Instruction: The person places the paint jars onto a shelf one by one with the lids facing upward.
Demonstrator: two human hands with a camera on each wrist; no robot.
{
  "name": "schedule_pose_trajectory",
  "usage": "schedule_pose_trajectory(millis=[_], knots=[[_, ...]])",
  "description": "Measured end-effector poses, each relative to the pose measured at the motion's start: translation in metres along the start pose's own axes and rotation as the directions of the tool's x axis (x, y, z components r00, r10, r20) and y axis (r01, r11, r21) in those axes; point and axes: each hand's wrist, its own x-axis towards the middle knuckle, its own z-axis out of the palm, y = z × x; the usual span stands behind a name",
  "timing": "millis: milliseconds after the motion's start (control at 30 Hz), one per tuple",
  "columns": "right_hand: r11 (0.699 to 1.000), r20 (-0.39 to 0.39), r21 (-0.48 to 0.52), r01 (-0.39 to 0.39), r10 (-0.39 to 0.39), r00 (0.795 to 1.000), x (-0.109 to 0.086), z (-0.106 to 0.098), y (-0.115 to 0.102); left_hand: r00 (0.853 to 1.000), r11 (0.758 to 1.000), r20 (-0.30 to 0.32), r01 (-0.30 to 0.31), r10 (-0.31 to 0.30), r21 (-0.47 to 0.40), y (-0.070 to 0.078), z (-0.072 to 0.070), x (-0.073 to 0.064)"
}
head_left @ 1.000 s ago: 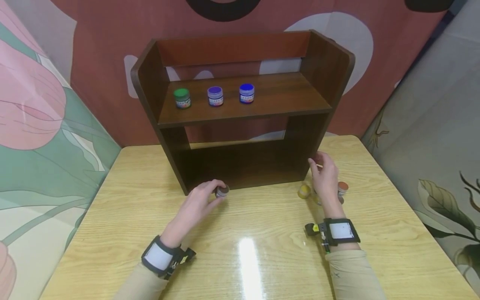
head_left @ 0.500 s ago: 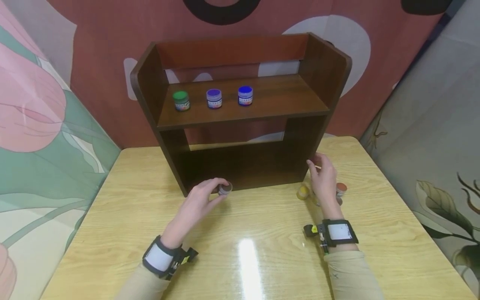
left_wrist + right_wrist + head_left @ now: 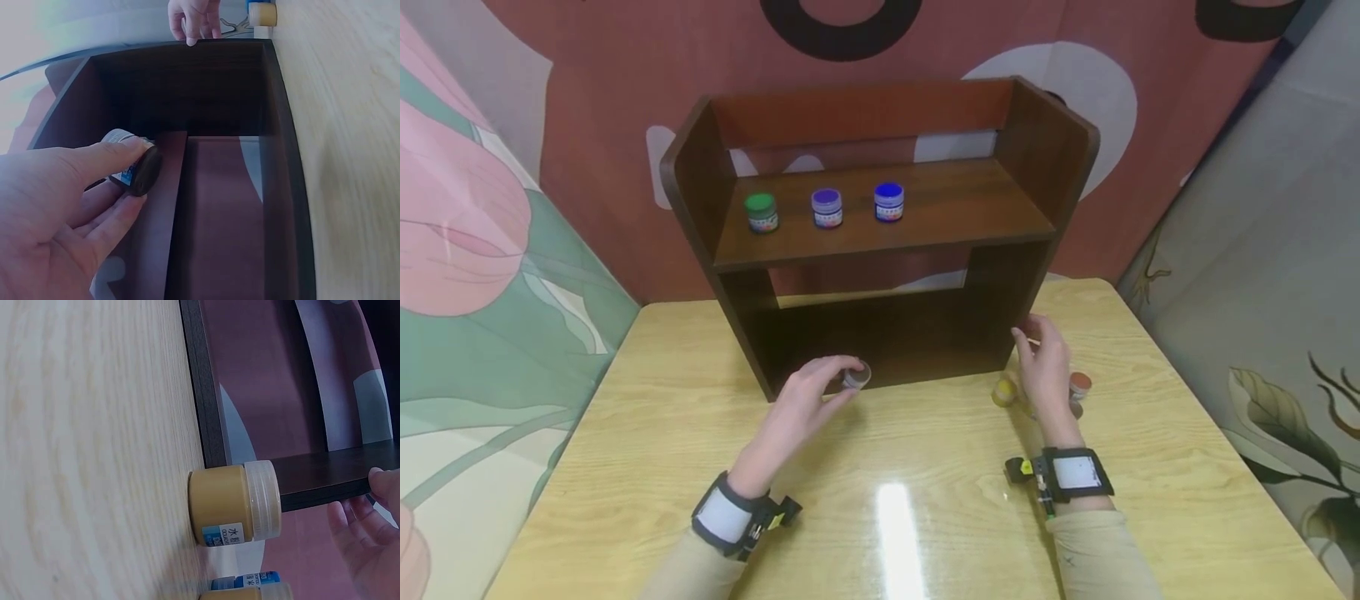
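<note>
Fingers (image 3: 119, 226) of the left hand (image 3: 797, 400) pinch one dark-lidded jar (image 3: 147, 175) below frame centre; the right hand (image 3: 1047, 364) clasps one shelf (image 3: 962, 208) by its side. Upper centre: one green jar (image 3: 762, 213), one purple jar (image 3: 827, 209), one blue jar (image 3: 889, 202). Lower right: one yellow jar (image 3: 1003, 392), one orange-lidded jar (image 3: 1080, 384), others half-hidden.

The rack (image 3: 857, 242) stands at the rear of the table (image 3: 940, 467). Upper board (image 3: 955, 208), left to right: jar A (image 3: 762, 213), jar B (image 3: 827, 208), jar C (image 3: 889, 202), spaced apart from the left end to about centre. Jar D (image 3: 857, 377), in the left hand (image 3: 805, 398): at the mouth of the lower bay (image 3: 917, 333), left of centre. Right hand (image 3: 1045, 362): at the right panel (image 3: 1045, 158). Jar E (image 3: 1003, 392): on the table, before the rack's right front corner. Jar F (image 3: 1080, 385): farther right.
</note>
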Motion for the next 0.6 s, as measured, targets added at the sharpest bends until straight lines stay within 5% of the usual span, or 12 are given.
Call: schedule_pose_trajectory(millis=[600], knots=[[0.999, -0.017, 0.017, 0.028, -0.028, 0.999, -0.001, 0.001, 0.002, 0.986, 0.989, -0.082, -0.141, 0.143, 0.031, 0.015, -0.009, 0.025]])
